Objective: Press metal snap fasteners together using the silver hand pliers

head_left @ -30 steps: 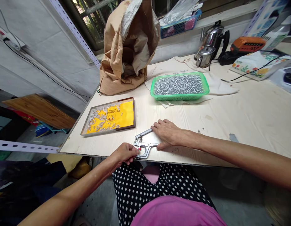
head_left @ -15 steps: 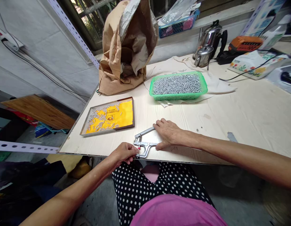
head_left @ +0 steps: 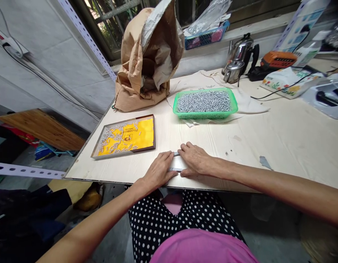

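Near the front edge of the table (head_left: 234, 149), the right hand (head_left: 195, 159), half curled, holds a metal tool (head_left: 175, 169) by its 2 handles (head_left: 176, 153); the left hand (head_left: 160, 169), also curled, seems to clasp its hidden other end. A shallow tray (head_left: 146, 132) and green basket (head_left: 203, 115) lie beyond.

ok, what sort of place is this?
Probably a small home workshop, though I can't be sure: the table holds a green basket full of small metal parts and a metal hand tool, while the kettle looks domestic.
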A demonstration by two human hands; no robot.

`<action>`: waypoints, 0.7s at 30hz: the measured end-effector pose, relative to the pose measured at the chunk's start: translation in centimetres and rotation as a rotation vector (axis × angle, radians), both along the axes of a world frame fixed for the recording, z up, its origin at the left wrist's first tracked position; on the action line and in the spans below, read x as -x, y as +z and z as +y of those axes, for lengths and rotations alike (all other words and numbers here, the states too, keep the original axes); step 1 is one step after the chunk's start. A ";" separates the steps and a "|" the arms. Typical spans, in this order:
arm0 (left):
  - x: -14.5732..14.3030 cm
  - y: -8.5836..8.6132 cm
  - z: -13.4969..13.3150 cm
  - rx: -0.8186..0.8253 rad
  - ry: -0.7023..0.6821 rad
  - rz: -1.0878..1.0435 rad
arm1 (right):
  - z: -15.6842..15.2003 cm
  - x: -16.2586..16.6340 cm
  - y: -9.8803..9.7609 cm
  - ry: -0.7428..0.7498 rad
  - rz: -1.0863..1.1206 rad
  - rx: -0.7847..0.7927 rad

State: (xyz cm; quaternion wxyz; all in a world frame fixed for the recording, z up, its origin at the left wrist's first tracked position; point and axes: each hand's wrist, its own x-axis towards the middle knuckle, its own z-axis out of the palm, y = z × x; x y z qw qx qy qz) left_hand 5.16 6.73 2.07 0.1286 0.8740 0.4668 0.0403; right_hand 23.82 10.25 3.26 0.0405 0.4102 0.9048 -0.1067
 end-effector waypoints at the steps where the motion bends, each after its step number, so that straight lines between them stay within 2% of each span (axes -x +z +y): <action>1: -0.2 0.0 0.6 0.024 -0.024 0.012 | 0.0 -0.1 0.0 0.010 0.000 0.006; 5: -0.8 0.4 1.6 0.060 -0.057 0.061 | -0.3 -0.2 -0.1 0.033 0.035 0.013; 14: -1.2 0.0 1.1 0.061 0.011 0.002 | -0.7 0.4 -0.9 0.053 0.094 0.063; 18: -0.7 -0.2 1.5 0.050 0.014 0.021 | -0.5 0.1 -0.6 0.029 0.077 0.026; 21: 0.1 -0.4 0.8 0.005 0.018 -0.021 | 0.3 -0.3 -0.6 0.042 0.084 0.004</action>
